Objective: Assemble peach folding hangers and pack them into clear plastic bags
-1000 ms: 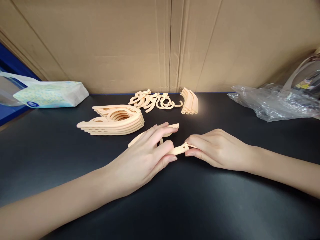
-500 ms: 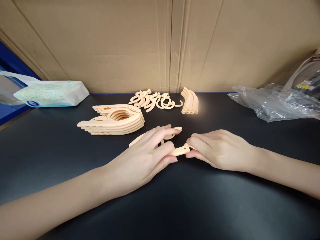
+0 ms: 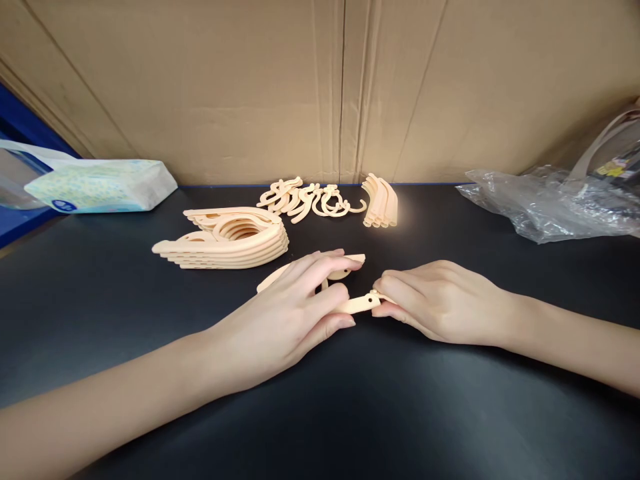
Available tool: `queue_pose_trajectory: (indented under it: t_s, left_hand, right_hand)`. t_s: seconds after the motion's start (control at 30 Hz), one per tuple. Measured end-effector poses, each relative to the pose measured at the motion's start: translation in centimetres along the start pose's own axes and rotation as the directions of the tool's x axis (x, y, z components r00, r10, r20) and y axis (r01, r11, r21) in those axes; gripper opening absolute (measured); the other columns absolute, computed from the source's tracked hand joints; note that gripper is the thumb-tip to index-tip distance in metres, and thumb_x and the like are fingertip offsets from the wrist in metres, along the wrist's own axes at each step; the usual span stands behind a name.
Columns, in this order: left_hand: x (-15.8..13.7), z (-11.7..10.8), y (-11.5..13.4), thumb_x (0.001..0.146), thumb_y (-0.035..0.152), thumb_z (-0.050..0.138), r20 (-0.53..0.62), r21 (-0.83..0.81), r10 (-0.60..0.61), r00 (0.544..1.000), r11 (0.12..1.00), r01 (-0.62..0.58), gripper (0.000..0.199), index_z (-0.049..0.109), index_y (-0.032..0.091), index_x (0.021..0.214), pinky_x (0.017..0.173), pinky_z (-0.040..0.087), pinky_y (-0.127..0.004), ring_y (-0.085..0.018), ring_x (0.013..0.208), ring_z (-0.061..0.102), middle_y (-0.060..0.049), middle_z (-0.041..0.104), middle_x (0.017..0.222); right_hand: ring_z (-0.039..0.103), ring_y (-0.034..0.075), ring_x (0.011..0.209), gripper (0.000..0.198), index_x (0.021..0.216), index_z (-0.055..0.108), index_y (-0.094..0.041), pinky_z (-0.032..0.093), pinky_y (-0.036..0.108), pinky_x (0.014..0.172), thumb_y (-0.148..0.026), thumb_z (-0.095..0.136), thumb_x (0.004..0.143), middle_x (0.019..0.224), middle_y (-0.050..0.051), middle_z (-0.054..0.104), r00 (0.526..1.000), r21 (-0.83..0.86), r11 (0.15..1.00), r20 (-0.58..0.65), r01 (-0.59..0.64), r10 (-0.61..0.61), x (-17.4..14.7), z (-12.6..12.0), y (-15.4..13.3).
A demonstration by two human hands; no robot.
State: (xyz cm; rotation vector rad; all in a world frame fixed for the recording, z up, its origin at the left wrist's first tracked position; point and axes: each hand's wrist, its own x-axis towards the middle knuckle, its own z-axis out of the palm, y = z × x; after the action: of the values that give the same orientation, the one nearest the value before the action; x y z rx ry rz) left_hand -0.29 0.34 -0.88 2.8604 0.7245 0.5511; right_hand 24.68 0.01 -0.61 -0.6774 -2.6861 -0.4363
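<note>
My left hand [image 3: 295,310] lies over a cream plastic hanger frame [image 3: 361,305], thumb and fingers closed around it. One end of the frame, with a small round hole, sticks out toward the right. My right hand [image 3: 440,299] is closed in a pinch at that end. Between its fingers is a small cream plastic piece [image 3: 384,297], mostly hidden, touching the frame's end. Behind my left hand sits a stack of similar hanger frames [image 3: 225,243]. Farther back lie several loose hanger hooks [image 3: 305,199] and a row of curved plastic bars [image 3: 380,201].
A tissue pack [image 3: 105,187] rests at the back left of the black table [image 3: 320,413]. Crumpled clear plastic bags [image 3: 540,203] lie at the back right. A cardboard wall [image 3: 240,93] stands along the rear edge.
Both hands keep nearly the same place and grip. The small piece in my right hand and the frame's end have shifted only slightly.
</note>
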Motion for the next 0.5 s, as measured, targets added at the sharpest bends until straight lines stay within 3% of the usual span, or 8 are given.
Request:
queue_pose_trajectory:
  t_s: [0.27,0.5]
  left_hand:
    - [0.03,-0.15,0.15,0.104,0.024,0.044,0.022,0.0,0.014,1.0,1.0,-0.014,0.019,0.06,0.018,0.097,0.116,0.041,-0.043,-0.025,0.143,0.039,-0.012,0.05,0.147]
    - [0.12,-0.16,0.14,0.105,0.024,0.043,0.024,-0.004,0.015,1.0,1.0,-0.015,0.02,0.06,0.018,0.096,0.115,0.042,-0.043,-0.025,0.143,0.04,-0.012,0.05,0.146]
  right_hand:
    - [0.042,0.012,0.046,0.041,0.073,0.051,-0.019,0.03,0.029,0.048,-0.024,0.03,0.108,0.058,-0.003,0.05,0.994,-0.277,0.955,-0.001,0.108,-0.112,0.01,-0.48,-0.47]
    - [0.042,0.013,0.049,0.035,0.075,0.055,-0.017,0.03,0.03,0.05,-0.023,0.039,0.106,0.06,-0.003,0.049,0.988,-0.354,0.925,-0.017,0.138,-0.154,0.06,-0.69,-0.62]
